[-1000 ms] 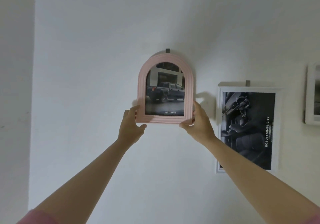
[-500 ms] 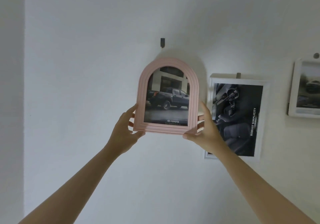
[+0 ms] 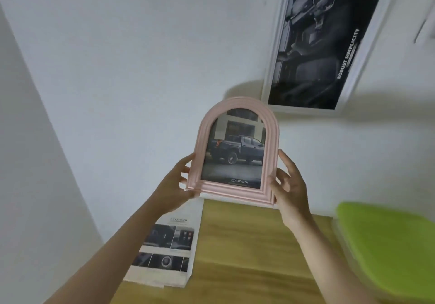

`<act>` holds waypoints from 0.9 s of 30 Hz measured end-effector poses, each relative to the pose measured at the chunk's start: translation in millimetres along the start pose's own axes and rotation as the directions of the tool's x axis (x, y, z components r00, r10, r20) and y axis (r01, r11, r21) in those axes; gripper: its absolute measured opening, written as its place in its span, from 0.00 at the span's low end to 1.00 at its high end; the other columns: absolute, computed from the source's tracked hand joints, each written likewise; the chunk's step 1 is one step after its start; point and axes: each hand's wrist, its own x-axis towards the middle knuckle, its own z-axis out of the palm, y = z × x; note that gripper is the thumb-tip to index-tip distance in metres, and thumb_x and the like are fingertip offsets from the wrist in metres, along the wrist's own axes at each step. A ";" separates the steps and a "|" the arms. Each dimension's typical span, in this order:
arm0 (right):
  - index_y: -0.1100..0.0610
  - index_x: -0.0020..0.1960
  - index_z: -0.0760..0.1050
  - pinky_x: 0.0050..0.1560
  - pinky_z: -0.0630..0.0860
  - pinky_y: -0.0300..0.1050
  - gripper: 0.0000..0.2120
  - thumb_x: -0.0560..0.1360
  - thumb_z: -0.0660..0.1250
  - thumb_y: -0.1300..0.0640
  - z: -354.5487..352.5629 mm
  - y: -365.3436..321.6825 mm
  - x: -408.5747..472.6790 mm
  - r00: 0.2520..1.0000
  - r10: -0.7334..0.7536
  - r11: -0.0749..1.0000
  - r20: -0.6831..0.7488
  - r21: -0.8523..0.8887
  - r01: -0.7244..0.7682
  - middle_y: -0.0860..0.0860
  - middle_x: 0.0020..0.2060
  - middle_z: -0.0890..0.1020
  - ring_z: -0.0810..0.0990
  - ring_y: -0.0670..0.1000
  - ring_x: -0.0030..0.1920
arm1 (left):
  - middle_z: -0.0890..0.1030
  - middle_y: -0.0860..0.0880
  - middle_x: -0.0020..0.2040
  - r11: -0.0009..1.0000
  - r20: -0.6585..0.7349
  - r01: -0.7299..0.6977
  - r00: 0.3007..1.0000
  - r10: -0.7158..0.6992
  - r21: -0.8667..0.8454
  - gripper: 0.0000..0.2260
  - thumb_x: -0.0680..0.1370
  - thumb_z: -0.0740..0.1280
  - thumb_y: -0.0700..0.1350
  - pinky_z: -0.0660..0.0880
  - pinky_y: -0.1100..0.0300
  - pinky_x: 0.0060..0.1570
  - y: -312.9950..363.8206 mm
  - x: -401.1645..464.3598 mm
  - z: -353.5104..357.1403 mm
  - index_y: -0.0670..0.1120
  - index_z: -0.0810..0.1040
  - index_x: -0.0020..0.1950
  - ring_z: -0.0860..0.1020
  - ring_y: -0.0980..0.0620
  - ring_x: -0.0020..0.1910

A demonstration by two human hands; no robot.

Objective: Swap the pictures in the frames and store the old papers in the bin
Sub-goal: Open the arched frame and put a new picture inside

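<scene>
A pink arched frame (image 3: 271,138) with a picture of a dark pickup truck is held upright in front of the white wall, above a wooden table (image 3: 247,256). My left hand (image 3: 174,186) grips its lower left edge. My right hand (image 3: 289,186) holds its lower right edge. A white rectangular frame (image 3: 270,68) with a dark car-interior picture hangs on the wall at the upper right. A stack of printed papers (image 3: 164,252) lies on the table's left end.
A bin with a bright green lid (image 3: 388,244) stands on the table at the right. The edge of another white frame (image 3: 423,28) shows on the wall at the far right. A wall corner runs down the left side.
Both hands lifted the pink frame off its wall hook and brought it down and toward me. My view has tilted down, so the table, papers and green lid now show.
</scene>
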 end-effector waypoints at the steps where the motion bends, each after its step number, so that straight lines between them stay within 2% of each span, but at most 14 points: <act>1: 0.43 0.66 0.67 0.32 0.72 0.29 0.26 0.76 0.64 0.68 -5.1 5.9 -12.9 1.000 0.025 1.000 -0.015 0.004 -0.025 0.56 0.51 0.80 0.78 0.41 0.43 | 0.72 0.58 0.56 0.998 0.012 0.045 0.999 -0.045 0.034 0.38 0.69 0.75 0.41 0.75 0.61 0.52 -3.2 -9.4 12.3 0.59 0.59 0.72 0.73 0.53 0.52; 3: 0.44 0.65 0.69 0.34 0.73 0.30 0.26 0.76 0.63 0.69 -15.1 15.3 -37.5 0.997 0.059 0.998 -0.047 -0.004 -0.059 0.56 0.52 0.81 0.79 0.43 0.46 | 0.70 0.54 0.62 0.981 0.009 0.126 0.992 -0.129 0.145 0.38 0.70 0.75 0.45 0.71 0.55 0.62 -4.8 -26.4 36.8 0.55 0.57 0.74 0.71 0.52 0.59; 5: 0.44 0.65 0.69 0.35 0.75 0.33 0.25 0.76 0.64 0.69 -25.0 21.2 -60.2 0.994 0.084 0.996 -0.074 -0.013 -0.085 0.56 0.49 0.82 0.79 0.44 0.45 | 0.67 0.50 0.66 0.968 -0.013 0.142 0.990 -0.142 0.208 0.36 0.71 0.73 0.47 0.66 0.50 0.67 1.7 -40.1 60.8 0.53 0.58 0.74 0.67 0.50 0.65; 7: 0.48 0.67 0.69 0.34 0.75 0.35 0.25 0.76 0.63 0.70 -33.4 25.4 -81.5 0.993 0.084 0.996 -0.086 -0.027 -0.086 0.55 0.45 0.81 0.78 0.44 0.40 | 0.67 0.51 0.67 0.982 -0.014 0.094 0.996 -0.093 0.165 0.32 0.72 0.71 0.48 0.67 0.53 0.65 18.2 -51.6 84.1 0.54 0.61 0.72 0.67 0.52 0.65; 9: 0.53 0.69 0.68 0.37 0.76 0.36 0.24 0.75 0.64 0.69 -39.9 29.6 -99.7 0.993 0.076 0.995 -0.094 -0.059 -0.081 0.54 0.46 0.81 0.79 0.44 0.40 | 0.70 0.55 0.65 0.998 0.006 0.049 0.999 -0.049 0.049 0.26 0.73 0.70 0.49 0.67 0.61 0.60 41.6 -59.5 107.0 0.55 0.65 0.69 0.70 0.57 0.62; 11: 0.55 0.69 0.69 0.39 0.77 0.38 0.24 0.75 0.65 0.68 -44.0 33.2 -116.2 0.991 0.085 0.992 -0.104 -0.086 -0.095 0.48 0.48 0.83 0.80 0.45 0.39 | 0.74 0.57 0.63 0.995 0.039 0.035 0.999 -0.031 -0.095 0.22 0.74 0.70 0.48 0.70 0.64 0.57 65.9 -63.5 128.5 0.56 0.69 0.67 0.74 0.60 0.59; 13: 0.50 0.68 0.69 0.33 0.76 0.40 0.25 0.75 0.65 0.67 -47.6 33.9 -131.9 0.991 0.064 0.984 -0.114 -0.157 -0.082 0.43 0.42 0.83 0.79 0.45 0.34 | 0.75 0.60 0.62 0.983 0.079 0.031 0.997 -0.018 -0.179 0.21 0.75 0.69 0.48 0.73 0.62 0.58 84.6 -64.9 147.0 0.57 0.70 0.66 0.76 0.61 0.58; 15: 0.41 0.63 0.70 0.27 0.71 0.45 0.25 0.75 0.65 0.67 -49.8 32.7 -146.4 0.994 0.002 0.975 -0.106 -0.221 -0.026 0.47 0.35 0.81 0.74 0.45 0.27 | 0.75 0.61 0.62 0.981 0.110 0.035 0.994 -0.014 -0.193 0.20 0.75 0.68 0.49 0.75 0.60 0.57 94.3 -65.8 161.5 0.57 0.71 0.66 0.77 0.62 0.57; 17: 0.40 0.61 0.70 0.25 0.69 0.44 0.24 0.75 0.65 0.65 -53.3 32.9 -157.5 0.994 -0.027 0.968 -0.110 -0.252 -0.001 0.51 0.38 0.81 0.72 0.44 0.26 | 0.75 0.59 0.63 0.978 0.114 0.064 0.993 -0.042 -0.200 0.18 0.76 0.68 0.49 0.76 0.60 0.56 98.5 -67.7 172.6 0.57 0.72 0.65 0.77 0.64 0.56; 19: 0.43 0.63 0.70 0.28 0.73 0.40 0.21 0.73 0.64 0.61 -57.9 35.4 -164.9 0.991 -0.039 0.955 -0.125 -0.296 0.000 0.45 0.42 0.82 0.76 0.43 0.28 | 0.76 0.57 0.61 0.975 0.104 0.094 0.992 -0.075 -0.200 0.17 0.76 0.67 0.48 0.77 0.60 0.54 101.8 -70.7 181.0 0.57 0.74 0.64 0.78 0.63 0.53; 22: 0.49 0.66 0.72 0.32 0.76 0.38 0.21 0.74 0.64 0.58 -62.9 33.0 -172.3 0.993 -0.064 0.935 -0.095 -0.354 0.026 0.40 0.40 0.82 0.80 0.42 0.33 | 0.76 0.56 0.60 0.969 0.077 0.126 0.991 -0.112 -0.214 0.16 0.75 0.68 0.48 0.78 0.59 0.51 105.7 -75.6 189.0 0.58 0.76 0.62 0.80 0.59 0.51; 25: 0.51 0.66 0.72 0.41 0.79 0.36 0.21 0.73 0.66 0.57 -65.7 23.6 -175.5 0.998 -0.044 0.957 -0.033 -0.289 0.032 0.39 0.54 0.80 0.81 0.43 0.51 | 0.78 0.56 0.55 0.959 0.002 0.142 0.989 -0.146 -0.246 0.13 0.73 0.71 0.48 0.80 0.56 0.48 109.6 -78.5 193.3 0.59 0.78 0.56 0.81 0.57 0.47; 27: 0.50 0.65 0.73 0.44 0.80 0.39 0.21 0.73 0.67 0.54 -68.0 19.7 -176.2 1.000 0.016 0.979 0.020 -0.204 -0.011 0.40 0.56 0.79 0.80 0.47 0.55 | 0.79 0.56 0.49 0.955 -0.074 0.156 0.981 -0.180 -0.252 0.11 0.71 0.71 0.46 0.81 0.52 0.44 110.9 -78.1 193.2 0.58 0.79 0.51 0.82 0.54 0.42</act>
